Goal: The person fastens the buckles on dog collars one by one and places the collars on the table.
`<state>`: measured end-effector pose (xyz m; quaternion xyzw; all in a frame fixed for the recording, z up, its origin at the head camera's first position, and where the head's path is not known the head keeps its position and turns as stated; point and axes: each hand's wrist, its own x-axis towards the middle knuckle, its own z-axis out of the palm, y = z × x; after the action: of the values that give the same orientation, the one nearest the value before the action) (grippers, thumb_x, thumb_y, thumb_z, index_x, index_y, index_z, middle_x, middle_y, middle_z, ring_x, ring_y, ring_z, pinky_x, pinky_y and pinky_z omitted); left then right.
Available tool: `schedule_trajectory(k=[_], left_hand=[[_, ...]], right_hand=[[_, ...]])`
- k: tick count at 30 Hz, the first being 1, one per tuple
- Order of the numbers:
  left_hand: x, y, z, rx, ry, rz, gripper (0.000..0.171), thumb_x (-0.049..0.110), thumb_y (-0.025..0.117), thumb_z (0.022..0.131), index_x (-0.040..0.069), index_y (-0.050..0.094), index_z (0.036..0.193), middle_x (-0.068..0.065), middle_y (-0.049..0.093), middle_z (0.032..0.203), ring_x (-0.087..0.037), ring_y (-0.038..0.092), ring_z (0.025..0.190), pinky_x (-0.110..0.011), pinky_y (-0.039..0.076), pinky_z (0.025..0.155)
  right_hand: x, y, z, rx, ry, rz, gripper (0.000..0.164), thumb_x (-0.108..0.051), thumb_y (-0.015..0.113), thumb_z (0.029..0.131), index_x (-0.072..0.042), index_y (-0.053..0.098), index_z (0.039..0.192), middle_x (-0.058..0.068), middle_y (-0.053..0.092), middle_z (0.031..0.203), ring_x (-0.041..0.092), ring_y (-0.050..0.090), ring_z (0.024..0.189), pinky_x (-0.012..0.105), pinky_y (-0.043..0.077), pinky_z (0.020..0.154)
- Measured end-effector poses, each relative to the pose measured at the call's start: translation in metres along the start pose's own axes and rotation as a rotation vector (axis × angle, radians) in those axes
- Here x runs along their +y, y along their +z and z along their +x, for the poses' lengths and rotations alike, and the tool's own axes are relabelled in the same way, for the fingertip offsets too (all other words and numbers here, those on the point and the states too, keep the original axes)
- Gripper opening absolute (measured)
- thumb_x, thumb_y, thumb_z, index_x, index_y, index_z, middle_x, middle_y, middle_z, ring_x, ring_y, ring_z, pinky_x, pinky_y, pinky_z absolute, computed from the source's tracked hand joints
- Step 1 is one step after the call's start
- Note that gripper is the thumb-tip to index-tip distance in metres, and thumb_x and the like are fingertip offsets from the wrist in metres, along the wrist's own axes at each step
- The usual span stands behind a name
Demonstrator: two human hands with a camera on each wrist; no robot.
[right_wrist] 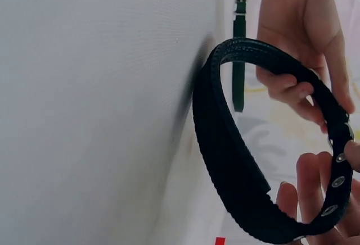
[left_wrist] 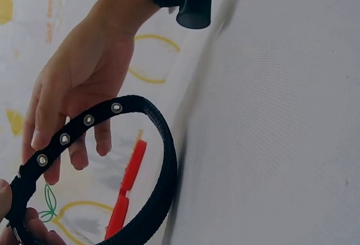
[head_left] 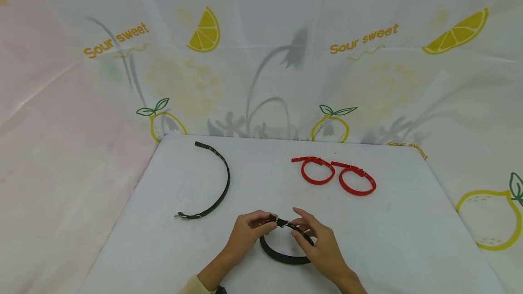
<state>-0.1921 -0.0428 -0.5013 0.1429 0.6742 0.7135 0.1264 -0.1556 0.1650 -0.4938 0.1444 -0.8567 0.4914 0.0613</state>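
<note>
Black collar (head_left: 283, 257) looped between hands; left hand (head_left: 247, 235) pinches it near buckle (head_left: 286, 224), right hand (head_left: 320, 242) grips eyeleted strap (left_wrist: 76, 130) between thumb and fingers. Strap tip (head_left: 272, 217) points left, by left fingertips; loop longest hand to hand. Cloth (head_left: 278, 22) beyond hands reads "Sour sweet".

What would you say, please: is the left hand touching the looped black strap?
Touching. The head view shows the left hand pinching the looped black strap near its buckle, with no gap.
</note>
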Motion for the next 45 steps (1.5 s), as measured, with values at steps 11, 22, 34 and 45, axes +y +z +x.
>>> schedule_trajectory(k=[11,22,34,45], left_hand=[[-0.020,-0.011,0.004,0.075,-0.079,-0.005,0.025,0.027,0.067,0.076,0.014,0.066,0.098,-0.008,0.064,0.086,-0.017,0.057,0.071,-0.037,0.050,0.065],[-0.017,-0.003,0.004,0.051,-0.136,-0.022,0.029,0.029,0.069,0.073,0.011,0.066,0.096,-0.007,0.065,0.087,-0.017,0.055,0.070,-0.036,0.049,0.064],[-0.014,0.003,0.005,-0.012,-0.146,-0.053,0.027,0.025,0.069,0.075,0.007,0.066,0.096,-0.007,0.065,0.093,-0.018,0.056,0.074,-0.031,0.048,0.064],[0.001,-0.002,0.000,0.086,-0.233,-0.060,0.029,0.027,0.068,0.075,0.006,0.066,0.096,-0.007,0.063,0.083,-0.018,0.054,0.070,-0.038,0.045,0.069]], right_hand=[[0.015,-0.017,-0.010,-0.021,0.237,0.040,0.020,-0.031,0.065,0.078,-0.027,0.063,0.097,-0.014,0.062,0.087,0.006,0.057,0.080,0.024,0.050,0.066],[0.003,-0.007,-0.010,-0.006,0.284,0.224,0.019,-0.031,0.069,0.073,-0.024,0.068,0.091,-0.005,0.064,0.085,0.013,0.058,0.080,0.027,0.051,0.063],[-0.008,0.004,-0.003,0.053,0.181,0.252,0.013,-0.024,0.068,0.076,-0.017,0.067,0.087,-0.002,0.062,0.096,0.012,0.060,0.084,0.029,0.051,0.065],[0.006,-0.006,-0.017,-0.049,0.352,0.214,0.025,-0.020,0.068,0.076,-0.014,0.062,0.100,-0.003,0.063,0.092,0.013,0.058,0.083,0.026,0.050,0.068]])
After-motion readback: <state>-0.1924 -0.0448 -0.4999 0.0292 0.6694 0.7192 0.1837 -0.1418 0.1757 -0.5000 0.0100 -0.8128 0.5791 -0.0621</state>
